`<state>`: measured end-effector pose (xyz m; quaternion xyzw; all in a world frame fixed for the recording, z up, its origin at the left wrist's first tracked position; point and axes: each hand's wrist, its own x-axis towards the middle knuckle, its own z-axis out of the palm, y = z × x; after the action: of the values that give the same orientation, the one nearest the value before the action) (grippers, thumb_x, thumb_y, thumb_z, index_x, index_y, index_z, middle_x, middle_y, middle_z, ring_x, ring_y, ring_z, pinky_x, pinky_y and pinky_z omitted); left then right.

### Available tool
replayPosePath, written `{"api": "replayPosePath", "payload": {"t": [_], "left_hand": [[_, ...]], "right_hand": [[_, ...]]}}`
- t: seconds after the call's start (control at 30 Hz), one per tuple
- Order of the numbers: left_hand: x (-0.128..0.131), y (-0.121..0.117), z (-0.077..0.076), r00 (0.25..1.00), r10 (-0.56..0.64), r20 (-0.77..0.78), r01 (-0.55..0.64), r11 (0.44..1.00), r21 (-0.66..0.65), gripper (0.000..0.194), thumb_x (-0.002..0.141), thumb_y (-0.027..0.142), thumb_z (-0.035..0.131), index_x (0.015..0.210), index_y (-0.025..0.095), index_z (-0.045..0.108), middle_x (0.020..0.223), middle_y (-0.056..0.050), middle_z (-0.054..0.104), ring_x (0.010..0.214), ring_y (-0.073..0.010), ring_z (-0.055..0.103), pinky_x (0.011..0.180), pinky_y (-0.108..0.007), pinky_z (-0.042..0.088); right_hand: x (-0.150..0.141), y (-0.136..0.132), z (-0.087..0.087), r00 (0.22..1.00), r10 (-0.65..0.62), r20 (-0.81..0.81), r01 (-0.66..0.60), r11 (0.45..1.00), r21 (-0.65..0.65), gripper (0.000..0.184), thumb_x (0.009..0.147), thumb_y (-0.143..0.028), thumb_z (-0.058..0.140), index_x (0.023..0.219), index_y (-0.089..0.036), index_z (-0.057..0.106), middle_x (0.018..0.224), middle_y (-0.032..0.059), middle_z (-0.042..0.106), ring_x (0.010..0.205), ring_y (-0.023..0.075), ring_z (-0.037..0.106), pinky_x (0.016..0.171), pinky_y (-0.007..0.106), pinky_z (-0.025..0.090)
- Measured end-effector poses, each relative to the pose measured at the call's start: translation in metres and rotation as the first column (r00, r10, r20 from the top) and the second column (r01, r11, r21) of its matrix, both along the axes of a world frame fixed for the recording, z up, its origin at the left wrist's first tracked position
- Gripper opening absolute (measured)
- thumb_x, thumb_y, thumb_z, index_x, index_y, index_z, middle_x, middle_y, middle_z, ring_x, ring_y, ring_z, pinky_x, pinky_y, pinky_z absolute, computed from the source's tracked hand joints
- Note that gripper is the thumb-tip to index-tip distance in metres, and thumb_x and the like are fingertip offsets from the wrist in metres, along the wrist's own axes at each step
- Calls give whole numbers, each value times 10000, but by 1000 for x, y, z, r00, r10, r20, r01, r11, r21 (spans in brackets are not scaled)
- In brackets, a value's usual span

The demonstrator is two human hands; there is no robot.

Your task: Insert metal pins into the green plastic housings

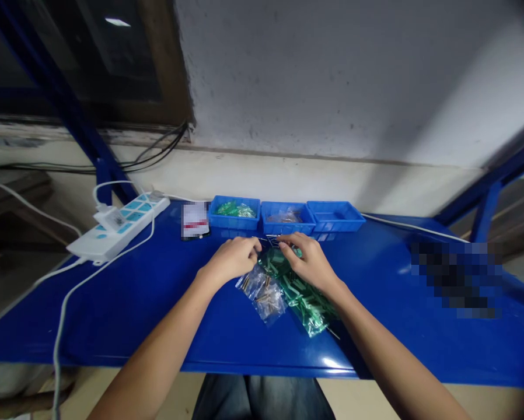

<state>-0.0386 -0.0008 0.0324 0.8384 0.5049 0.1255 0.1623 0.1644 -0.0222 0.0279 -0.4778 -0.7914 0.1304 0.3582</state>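
My left hand (234, 258) is closed, its fingers curled together in front of the middle blue bin; a thin dark sliver shows at the fingertips, too small to name. Facing it, my right hand (306, 256) pinches at thin metal pieces (271, 240) with thumb and forefinger. Below and between the hands lies a clear plastic bag (268, 300) with small brass-coloured parts inside. Beside that, partly under my right hand and forearm, is a green-tinted bag (303, 300) of thin, pale, bent pieces.
Three blue bins line the back: the left bin (234, 222) holds green bagged parts, the middle bin (288, 227) clear bags, the right bin (338, 226) nothing visible. A power strip (119, 227) with white cables sits left. A blurred dark object (457, 280) lies right.
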Motion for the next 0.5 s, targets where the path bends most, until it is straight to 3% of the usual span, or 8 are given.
{"api": "replayPosePath", "payload": {"t": [0.13, 0.23, 0.3, 0.4, 0.5], "left_hand": [[5, 5, 2, 958, -29, 286, -11, 991, 137, 227, 804, 110, 460, 935, 202, 621, 927, -47, 634, 828, -171, 611, 740, -296, 470], [15, 0, 6, 855, -116, 506, 16, 980, 198, 163, 832, 115, 481, 896, 190, 610, 917, -43, 597, 860, -157, 595, 747, -291, 490], [22, -6, 8, 786, -193, 588, 42, 964, 262, 117, 847, 136, 502, 861, 190, 605, 952, -46, 573, 937, -164, 575, 810, -317, 486], [31, -15, 9, 759, -275, 590, 71, 936, 344, 101, 837, 133, 536, 814, 197, 611, 1082, -55, 518, 1095, -188, 508, 952, -398, 420], [34, -17, 7, 774, -277, 569, 66, 930, 363, 163, 812, 76, 530, 773, 202, 624, 1165, -52, 455, 1175, -204, 451, 973, -417, 404]], "right_hand": [[-3, -2, 3, 997, 0, -72, -2, 1000, -28, 229, 887, -290, 472, 981, -197, 659, 898, 56, 671, 843, 205, 594, 702, 296, 421], [-6, -3, 4, 986, -2, -167, -19, 992, -126, 249, 890, -354, 465, 901, -198, 659, 857, 40, 671, 778, 189, 593, 659, 283, 407], [-7, -4, 5, 963, -13, -268, -52, 971, -233, 360, 905, -424, 410, 775, -181, 641, 739, 28, 639, 683, 167, 562, 618, 276, 389], [-7, -4, 6, 858, -20, -513, -186, 919, -348, 420, 895, -486, 389, 734, -168, 613, 654, 11, 575, 613, 140, 508, 571, 261, 375], [-7, -2, 6, 693, -56, -718, -294, 888, -354, 297, 778, -436, 598, 937, -185, 615, 668, -17, 560, 596, 122, 494, 558, 245, 378]]}}
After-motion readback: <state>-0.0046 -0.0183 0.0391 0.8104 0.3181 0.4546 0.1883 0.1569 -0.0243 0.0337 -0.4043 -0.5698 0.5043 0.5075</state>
